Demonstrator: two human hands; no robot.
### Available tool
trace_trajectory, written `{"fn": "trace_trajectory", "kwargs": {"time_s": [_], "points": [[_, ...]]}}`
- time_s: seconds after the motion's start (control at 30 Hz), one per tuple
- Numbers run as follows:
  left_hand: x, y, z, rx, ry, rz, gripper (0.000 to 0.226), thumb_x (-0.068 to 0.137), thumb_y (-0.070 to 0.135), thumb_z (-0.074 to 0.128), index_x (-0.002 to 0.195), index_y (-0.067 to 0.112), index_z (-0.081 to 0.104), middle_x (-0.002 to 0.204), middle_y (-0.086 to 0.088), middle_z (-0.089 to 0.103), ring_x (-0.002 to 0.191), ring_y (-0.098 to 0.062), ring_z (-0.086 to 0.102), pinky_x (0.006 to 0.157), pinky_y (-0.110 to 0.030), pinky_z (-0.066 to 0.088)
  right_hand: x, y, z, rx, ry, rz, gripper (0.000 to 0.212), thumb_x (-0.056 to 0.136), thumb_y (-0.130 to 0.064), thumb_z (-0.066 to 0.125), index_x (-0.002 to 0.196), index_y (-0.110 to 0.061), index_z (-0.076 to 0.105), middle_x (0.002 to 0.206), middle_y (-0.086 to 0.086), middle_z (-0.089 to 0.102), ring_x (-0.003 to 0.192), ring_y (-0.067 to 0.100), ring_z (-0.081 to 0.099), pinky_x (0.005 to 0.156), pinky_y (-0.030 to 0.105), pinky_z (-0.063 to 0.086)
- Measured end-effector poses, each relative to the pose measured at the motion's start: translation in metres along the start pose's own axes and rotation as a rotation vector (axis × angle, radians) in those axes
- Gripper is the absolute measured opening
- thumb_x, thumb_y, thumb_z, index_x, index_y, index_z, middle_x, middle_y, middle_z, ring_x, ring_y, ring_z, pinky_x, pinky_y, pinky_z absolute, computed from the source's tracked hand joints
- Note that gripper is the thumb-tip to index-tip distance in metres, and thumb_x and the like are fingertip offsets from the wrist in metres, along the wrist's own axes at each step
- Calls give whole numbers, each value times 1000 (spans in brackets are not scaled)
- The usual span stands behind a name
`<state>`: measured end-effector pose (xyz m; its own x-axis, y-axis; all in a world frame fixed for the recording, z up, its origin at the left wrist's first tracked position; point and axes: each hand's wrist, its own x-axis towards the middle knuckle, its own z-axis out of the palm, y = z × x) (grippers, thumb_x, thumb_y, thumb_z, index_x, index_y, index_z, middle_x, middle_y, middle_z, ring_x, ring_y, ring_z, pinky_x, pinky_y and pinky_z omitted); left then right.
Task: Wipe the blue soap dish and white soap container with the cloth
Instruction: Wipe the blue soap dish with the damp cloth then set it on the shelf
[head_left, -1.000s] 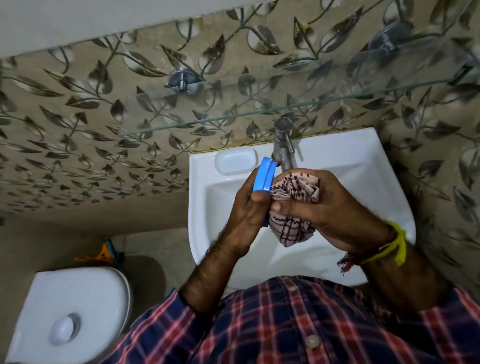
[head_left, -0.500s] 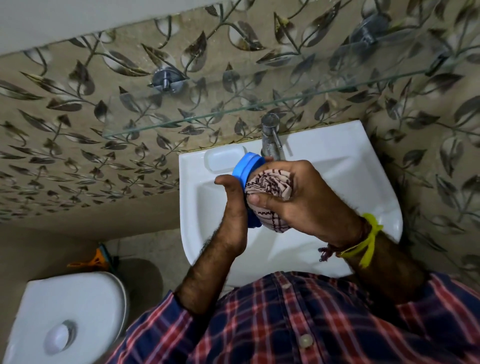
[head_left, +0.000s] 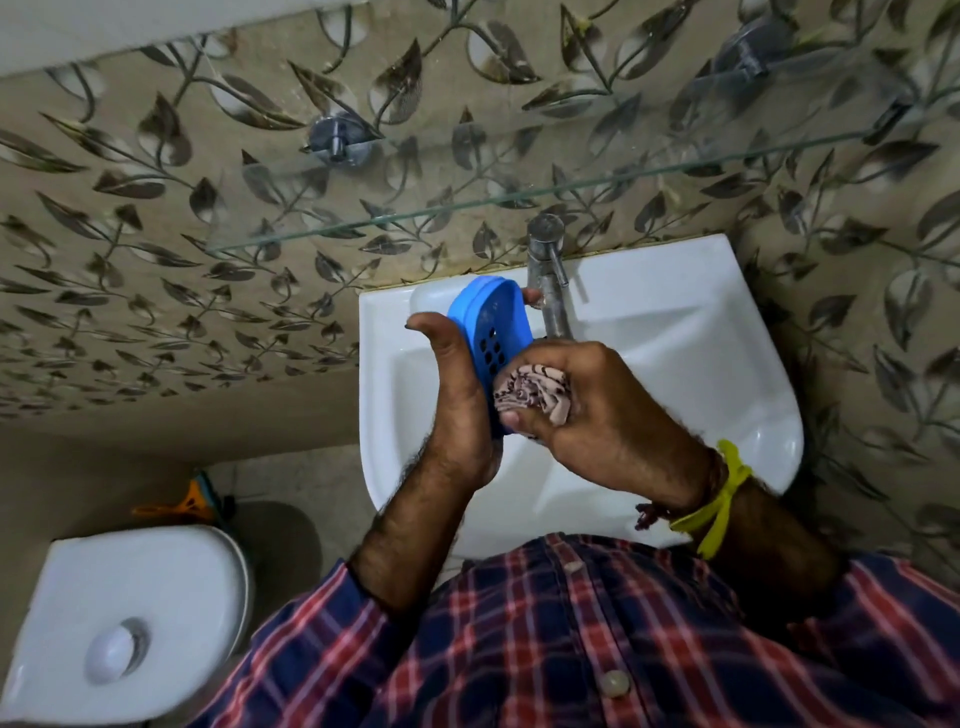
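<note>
My left hand (head_left: 454, 384) holds the blue soap dish (head_left: 496, 322) on edge above the white sink (head_left: 727, 364). The dish's inner face with its drain holes is turned toward me. My right hand (head_left: 602, 415) is closed around a bunched checked cloth (head_left: 530, 392) and presses it against the lower part of the dish. The white soap container is not visible; the moulded soap recess at the sink's back left is hidden behind the dish.
A metal tap (head_left: 548, 280) stands just right of the dish. A glass shelf (head_left: 467, 208) juts from the leaf-patterned wall above the sink. A white toilet cistern (head_left: 130, 613) sits at lower left, with an orange object (head_left: 192, 506) on the floor behind it.
The dish has turned so its holed inner face shows. The cloth has slid down from the dish's upper edge to its lower part.
</note>
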<state>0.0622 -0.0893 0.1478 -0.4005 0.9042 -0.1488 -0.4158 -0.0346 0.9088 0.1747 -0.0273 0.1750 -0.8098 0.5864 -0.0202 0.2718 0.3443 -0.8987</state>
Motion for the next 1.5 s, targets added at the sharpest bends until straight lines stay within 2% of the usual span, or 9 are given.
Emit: {"fn": "trace_trajectory", "kwargs": {"time_s": [0.33,0.5,0.7,0.83,0.97,1.13,1.23,1.33,1.5], "points": [[1,5,0,-61,62,25,108,50,99,43,113,15,69,74,-4,65,63,-18,63,63,-30,54,-6,-3,5,-210,-13,-80,21,80,0,73,94,-16,71,96,-4,65,94,17,61,83,38,54],[-4,1,6,-71,105,-22,94,32,101,58,83,25,77,80,-4,67,70,-18,67,65,-30,54,-12,-4,6,-459,43,-85,29,74,2,61,97,-14,70,101,1,64,98,26,56,83,45,50],[-5,0,15,-60,177,12,95,31,104,54,83,26,75,79,-3,66,69,-18,62,65,-31,45,-14,-5,6,-566,97,-56,30,70,2,62,96,-12,68,102,4,63,97,28,55,81,45,51],[-4,1,19,-114,182,22,123,33,101,58,113,7,62,88,-11,62,76,-21,64,67,-30,55,-6,-4,3,-582,232,-7,26,75,4,59,98,-6,67,101,10,62,97,31,55,78,41,49],[-4,-1,18,-151,158,3,105,31,100,58,95,18,71,82,-6,67,73,-19,66,68,-30,57,-9,-2,10,-639,281,7,26,74,1,62,98,-6,65,100,11,61,94,32,57,74,41,50],[-1,-1,20,-151,175,30,103,35,100,58,96,18,70,82,-7,64,75,-20,65,72,-31,57,4,0,11,-608,480,-16,13,77,-5,71,82,-5,59,87,15,61,79,35,59,64,32,38],[2,-1,17,-158,166,21,100,36,100,58,96,22,75,83,-5,67,78,-20,66,75,-34,56,1,-2,16,-591,529,-63,16,72,0,70,82,-3,59,84,16,61,75,38,59,60,36,45],[2,-3,16,-128,162,10,110,43,100,55,114,18,71,89,-2,74,84,-18,72,73,-30,59,6,-2,12,-546,582,-105,18,70,0,72,81,-4,58,82,13,62,75,35,60,61,36,48],[5,-4,15,-132,132,-3,92,57,101,40,96,28,80,86,2,76,82,-13,74,70,-27,59,10,-2,11,-584,594,-130,22,66,3,71,81,-4,58,81,12,61,72,34,59,59,33,48]]}}
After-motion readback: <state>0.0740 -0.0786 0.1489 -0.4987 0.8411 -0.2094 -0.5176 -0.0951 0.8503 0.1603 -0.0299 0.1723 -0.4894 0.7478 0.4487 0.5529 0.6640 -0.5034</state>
